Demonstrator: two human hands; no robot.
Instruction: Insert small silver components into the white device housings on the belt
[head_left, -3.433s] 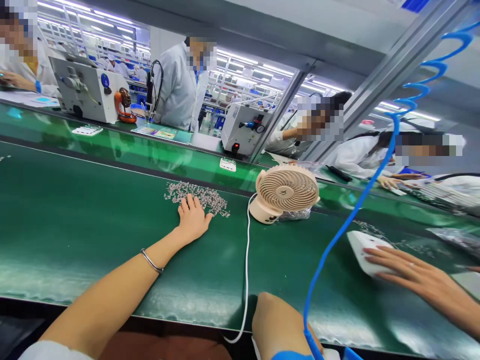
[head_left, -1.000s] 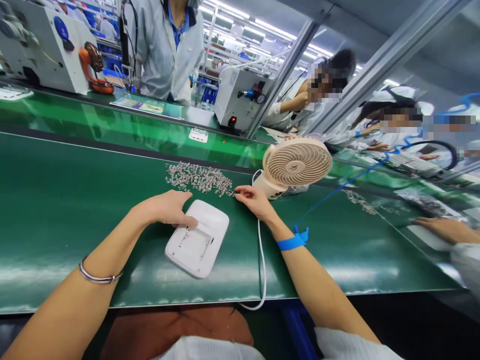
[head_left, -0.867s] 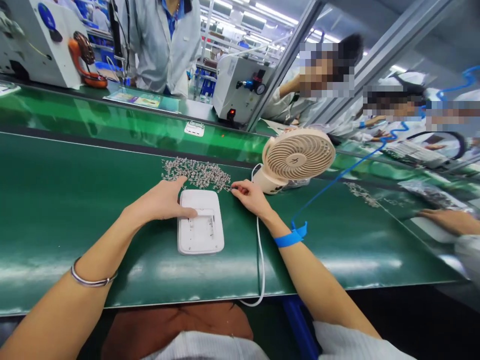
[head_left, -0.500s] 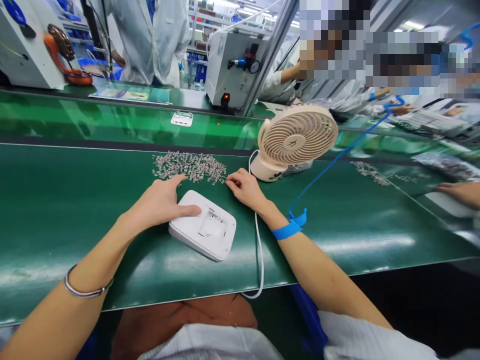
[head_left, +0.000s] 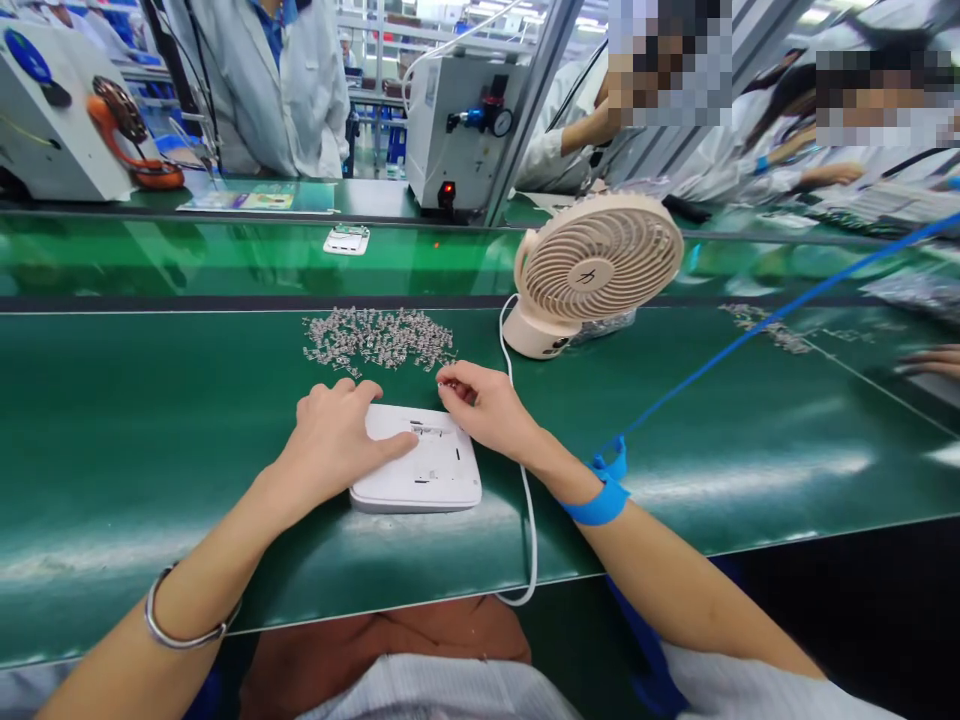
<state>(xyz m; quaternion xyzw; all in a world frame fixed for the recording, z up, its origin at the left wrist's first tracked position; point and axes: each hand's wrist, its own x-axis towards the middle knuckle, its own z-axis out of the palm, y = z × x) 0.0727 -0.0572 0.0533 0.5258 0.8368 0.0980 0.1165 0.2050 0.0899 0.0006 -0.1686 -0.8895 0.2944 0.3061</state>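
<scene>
A white plastic device housing (head_left: 442, 470) lies on the green work surface in front of me, its recessed compartment facing up. My left hand (head_left: 334, 435) grips its left side, thumb pressed on top near the recess. At the housing's upper right corner, my right hand (head_left: 484, 405) pinches a tiny metal piece (head_left: 448, 384) between thumb and fingertips. Its exact shape is too small to make out. Just beyond both hands spreads a pile of small metal pieces (head_left: 379, 338).
A beige fan (head_left: 592, 275) stands behind my right hand, its white cable (head_left: 531, 530) running down past the front edge. A blue cord (head_left: 720, 375) stretches from my wrist strap (head_left: 600, 497) to the right. Another white part (head_left: 346, 240) lies on the far strip. Co-workers sit opposite and at right.
My right hand has moved from the pile's edge toward the housing with a tiny metal piece. The housing has turned straighter, my left hand still on it.
</scene>
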